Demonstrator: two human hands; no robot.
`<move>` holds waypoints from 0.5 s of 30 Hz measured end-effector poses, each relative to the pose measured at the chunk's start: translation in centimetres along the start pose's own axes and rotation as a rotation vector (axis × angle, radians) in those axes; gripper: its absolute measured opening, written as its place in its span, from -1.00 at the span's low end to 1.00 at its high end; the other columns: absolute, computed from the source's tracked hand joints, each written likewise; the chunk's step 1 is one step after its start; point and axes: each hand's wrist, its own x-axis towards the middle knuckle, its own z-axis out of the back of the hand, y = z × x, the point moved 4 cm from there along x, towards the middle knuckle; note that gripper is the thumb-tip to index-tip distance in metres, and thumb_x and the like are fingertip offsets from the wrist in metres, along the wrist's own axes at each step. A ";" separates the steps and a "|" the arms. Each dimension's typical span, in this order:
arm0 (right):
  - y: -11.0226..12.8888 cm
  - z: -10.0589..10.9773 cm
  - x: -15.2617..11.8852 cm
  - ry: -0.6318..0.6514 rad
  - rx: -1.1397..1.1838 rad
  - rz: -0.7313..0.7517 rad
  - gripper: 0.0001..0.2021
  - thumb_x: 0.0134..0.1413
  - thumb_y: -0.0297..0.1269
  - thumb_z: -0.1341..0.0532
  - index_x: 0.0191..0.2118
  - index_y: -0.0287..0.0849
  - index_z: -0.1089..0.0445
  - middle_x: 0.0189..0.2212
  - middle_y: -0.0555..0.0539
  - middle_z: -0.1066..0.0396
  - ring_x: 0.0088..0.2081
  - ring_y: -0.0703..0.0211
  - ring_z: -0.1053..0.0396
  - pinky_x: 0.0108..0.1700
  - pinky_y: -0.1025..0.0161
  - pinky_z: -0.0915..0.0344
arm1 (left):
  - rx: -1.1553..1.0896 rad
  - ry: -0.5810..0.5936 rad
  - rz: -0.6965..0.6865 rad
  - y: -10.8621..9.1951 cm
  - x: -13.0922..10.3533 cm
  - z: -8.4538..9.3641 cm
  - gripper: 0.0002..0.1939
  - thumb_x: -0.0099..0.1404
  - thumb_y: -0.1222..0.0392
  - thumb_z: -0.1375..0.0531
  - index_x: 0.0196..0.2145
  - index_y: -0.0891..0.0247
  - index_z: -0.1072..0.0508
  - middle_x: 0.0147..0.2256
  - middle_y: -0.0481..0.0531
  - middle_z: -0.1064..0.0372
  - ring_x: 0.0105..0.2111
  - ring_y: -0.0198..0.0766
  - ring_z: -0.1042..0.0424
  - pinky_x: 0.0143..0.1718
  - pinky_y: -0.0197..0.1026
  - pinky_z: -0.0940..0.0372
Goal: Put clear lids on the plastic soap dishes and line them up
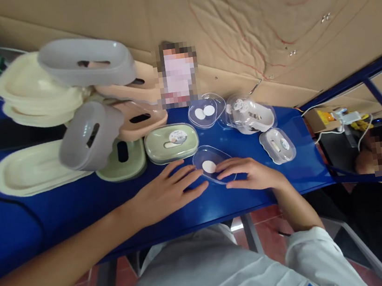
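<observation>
A clear plastic lid (200,157) with a round white sticker lies on the blue table in front of me. Over its right part rests my right hand (246,173), fingers stretched and apart. My left hand (169,190) is spread flat at the lid's left side, fingertips close to its edge; whether they touch it I cannot tell. Just beyond the left hand sits a green soap-box-like container (157,140) under a clear lid with a printed label. A green slotted piece (133,162) is beside it.
Grey slotted pieces (85,61), peach ones (144,85) and cream trays (39,167) are piled at left. More clear lids (205,117), a white container (263,117) and a lidded grey one (279,150) stand at back right. A cardboard wall (231,20) rises behind. Another person's arm (366,162) shows far right.
</observation>
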 end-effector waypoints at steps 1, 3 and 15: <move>0.1 1.0 -0.3 -0.018 -0.006 -0.009 -0.72 0.43 -0.15 -0.31 0.15 -0.05 -0.55 0.10 -0.11 -0.62 0.18 0.07 -0.55 0.23 0.04 -0.51 | -0.004 0.010 0.002 0.0 -0.1 -0.1 -0.56 0.40 0.45 -0.22 0.17 0.16 -0.53 0.12 0.18 -0.53 0.13 -0.03 -0.51 0.36 0.16 -0.24; -0.7 4.2 -1.3 -0.233 -0.144 -0.081 -0.74 0.46 -0.14 -0.27 0.14 0.00 -0.57 0.09 -0.09 -0.62 0.15 0.04 -0.57 0.22 -0.01 -0.51 | -0.015 0.025 0.001 0.1 -0.1 -0.3 -0.58 0.38 0.46 -0.23 0.14 0.20 -0.54 0.07 0.17 -0.56 0.07 -0.04 -0.53 0.33 0.13 -0.26; -10.1 9.9 -7.2 -0.759 -0.776 -0.477 -0.62 0.46 0.07 -0.17 0.03 -0.07 -0.58 0.05 -0.19 -0.63 0.21 -0.15 -0.50 0.33 -0.22 -0.18 | -0.109 0.037 0.085 0.3 -0.7 -1.6 -0.55 0.38 0.36 -0.30 0.20 0.20 -0.52 0.37 0.25 -0.32 0.34 0.10 -0.35 0.41 0.17 -0.24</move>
